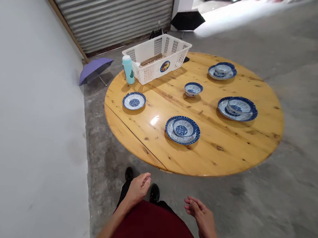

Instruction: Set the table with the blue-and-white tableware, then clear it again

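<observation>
I see left hand (139, 186), right hand (200, 212) slack-fingered, gripping nothing; round blue-white ceramic bowl (184, 127) sits on matching round plate (170, 133), seemingly paired.

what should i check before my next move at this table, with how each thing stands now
1. Hands free: ok, nothing shows in the left hand or right hand.
2. Bowls on plates: ok at the near plate, right plate and far plate.
3. Bowl on the left plate: not ok, it is bare.
4. Middle bowl on a plate: not ok, it stands right on the table.
5. Sticks inside the basket: ok.
6. Bottle lid tight: cannot tell; it stands upright beside the basket.
</observation>
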A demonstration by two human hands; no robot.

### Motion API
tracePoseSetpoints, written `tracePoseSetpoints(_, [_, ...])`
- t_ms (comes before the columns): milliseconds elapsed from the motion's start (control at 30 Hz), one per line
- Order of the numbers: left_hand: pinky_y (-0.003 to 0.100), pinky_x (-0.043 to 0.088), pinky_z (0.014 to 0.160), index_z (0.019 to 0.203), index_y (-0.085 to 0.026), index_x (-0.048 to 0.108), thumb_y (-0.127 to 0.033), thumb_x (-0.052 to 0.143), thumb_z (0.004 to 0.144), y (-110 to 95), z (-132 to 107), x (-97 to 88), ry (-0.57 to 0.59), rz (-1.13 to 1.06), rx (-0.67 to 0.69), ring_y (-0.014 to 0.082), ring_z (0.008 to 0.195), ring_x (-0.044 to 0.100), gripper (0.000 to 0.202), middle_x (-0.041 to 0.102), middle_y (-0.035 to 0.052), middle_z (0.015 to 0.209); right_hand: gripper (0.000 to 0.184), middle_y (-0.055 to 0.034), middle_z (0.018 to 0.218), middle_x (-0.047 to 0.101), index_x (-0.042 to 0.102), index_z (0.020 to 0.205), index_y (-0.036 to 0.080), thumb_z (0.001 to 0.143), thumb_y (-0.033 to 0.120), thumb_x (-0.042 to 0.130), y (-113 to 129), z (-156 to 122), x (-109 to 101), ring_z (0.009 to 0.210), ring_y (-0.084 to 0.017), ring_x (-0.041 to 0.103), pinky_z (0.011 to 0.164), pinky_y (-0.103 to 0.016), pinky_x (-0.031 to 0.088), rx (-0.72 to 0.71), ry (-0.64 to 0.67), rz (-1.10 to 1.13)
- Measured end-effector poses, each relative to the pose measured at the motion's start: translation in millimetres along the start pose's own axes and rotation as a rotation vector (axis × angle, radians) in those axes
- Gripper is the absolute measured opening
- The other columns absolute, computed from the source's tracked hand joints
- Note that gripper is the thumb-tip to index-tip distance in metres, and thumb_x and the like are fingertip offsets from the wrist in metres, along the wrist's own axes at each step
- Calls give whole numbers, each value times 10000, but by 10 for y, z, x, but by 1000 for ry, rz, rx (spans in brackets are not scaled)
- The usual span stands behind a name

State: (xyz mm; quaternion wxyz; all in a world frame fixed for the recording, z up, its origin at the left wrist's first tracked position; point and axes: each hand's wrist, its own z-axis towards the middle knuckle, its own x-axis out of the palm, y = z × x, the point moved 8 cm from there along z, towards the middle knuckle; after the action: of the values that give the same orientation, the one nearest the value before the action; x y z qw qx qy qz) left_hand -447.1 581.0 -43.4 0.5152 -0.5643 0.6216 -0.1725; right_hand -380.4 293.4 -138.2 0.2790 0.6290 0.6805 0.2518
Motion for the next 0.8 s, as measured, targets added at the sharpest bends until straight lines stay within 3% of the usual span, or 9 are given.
tracePoseSetpoints(100, [347, 564, 914, 1209, -157, 669, -415, 469, 901, 31, 68, -107, 28, -10, 30, 230, 1030, 720, 449, 760, 125, 1130, 522, -95, 761, 759, 720, 820, 130, 462, 505, 771, 46, -4, 36, 617, -208, 677, 572, -315, 554, -13, -42, -7])
tracePoseSetpoints(167, [348, 567, 898, 1201, -155, 671, -417, 469, 901, 94, 108, -281, 20, 12, 36, 228, 992, 727, 447, 765, 126, 1107, 515, -97, 754, 756, 720, 811, 129, 464, 506, 766, 140, -28, 185, 605, -204, 672, 559, -309, 547, -34, -47, -8])
tracePoseSetpoints(267, [348, 566, 899, 1176, -174, 680, -420, 463, 900, 240, 182, -689, -36, 36, 31, 223, 980, 729, 429, 771, 112, 1089, 496, -95, 751, 749, 721, 814, 127, 482, 493, 758, 352, -101, 594, 590, -193, 664, 551, -300, 539, -88, -25, -4])
tracePoseSetpoints(400, [369, 541, 977, 1194, -179, 670, -417, 469, 895, 503, 299, -1334, -117, 11, 22, 226, 1064, 718, 432, 761, 111, 1146, 491, -93, 757, 745, 723, 835, 122, 510, 488, 759, 587, -218, 1316, 574, -181, 657, 542, -291, 524, -151, 38, -4])
tracePoseSetpoints(567, [403, 554, 962, 1191, -168, 661, -442, 481, 894, 914, 408, -2065, -189, -44, -16, 242, 1030, 731, 443, 766, 125, 1120, 465, -78, 741, 743, 719, 815, 138, 517, 490, 780, 622, -325, 2164, 550, -169, 642, 520, -278, 500, -159, 131, 6])
tracePoseSetpoints(667, [417, 549, 968, 1194, -155, 660, -476, 473, 892, 1093, 463, -2379, -183, -42, -22, 248, 1009, 734, 478, 763, 135, 1115, 429, -60, 731, 741, 719, 804, 151, 530, 475, 775, 582, -394, 2505, 542, -162, 635, 511, -270, 490, -171, 130, 22])
tracePoseSetpoints(800, [433, 539, 986, 1207, -132, 651, -553, 459, 872, 1199, 620, -2635, -134, -25, -8, 269, 1039, 729, 571, 754, 160, 1136, 382, -45, 718, 737, 715, 798, 156, 562, 456, 746, 622, -468, 2738, 541, -153, 632, 512, -258, 486, -199, 81, 46])
